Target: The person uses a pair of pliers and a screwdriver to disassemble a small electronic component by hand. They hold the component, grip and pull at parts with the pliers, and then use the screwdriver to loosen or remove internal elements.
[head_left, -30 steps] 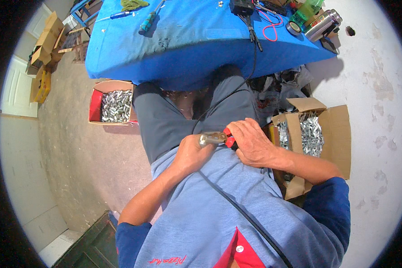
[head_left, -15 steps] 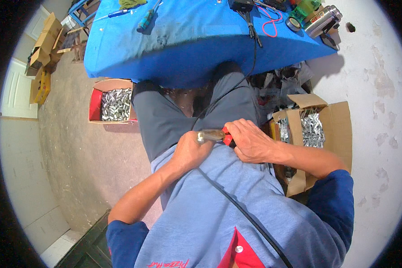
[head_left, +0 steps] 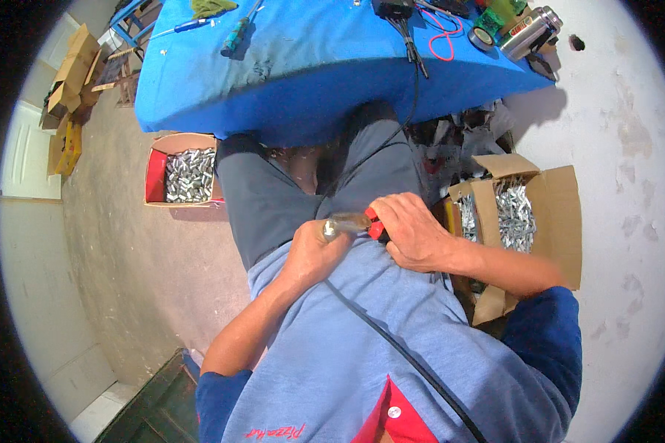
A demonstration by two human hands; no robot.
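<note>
In front of my waist, my right hand [head_left: 415,232] is closed round the red handles of a pair of pliers [head_left: 353,222], whose metal head points left. My left hand [head_left: 312,251] is closed at the tip of the pliers' jaws, pinching a small silver metal piece [head_left: 330,229]. The jaws meet that piece at my left thumb; its exact shape is blurred, and the fingers beneath are hidden. Both hands rest close against my shirt, above my lap.
A blue-covered table [head_left: 288,96] lies ahead, bearing screwdrivers [head_left: 235,38], cables and a steel flask [head_left: 528,33]. Left of my legs sits a carton [head_left: 155,177] of small silver cylinders. An open cardboard box [head_left: 558,214] of silver metal parts stands right. A black cable [head_left: 391,340] crosses my shirt.
Both hands keep the same hold on the pliers and metal piece. My left forearm and elbow have shifted slightly right; the whole view has moved a little.
</note>
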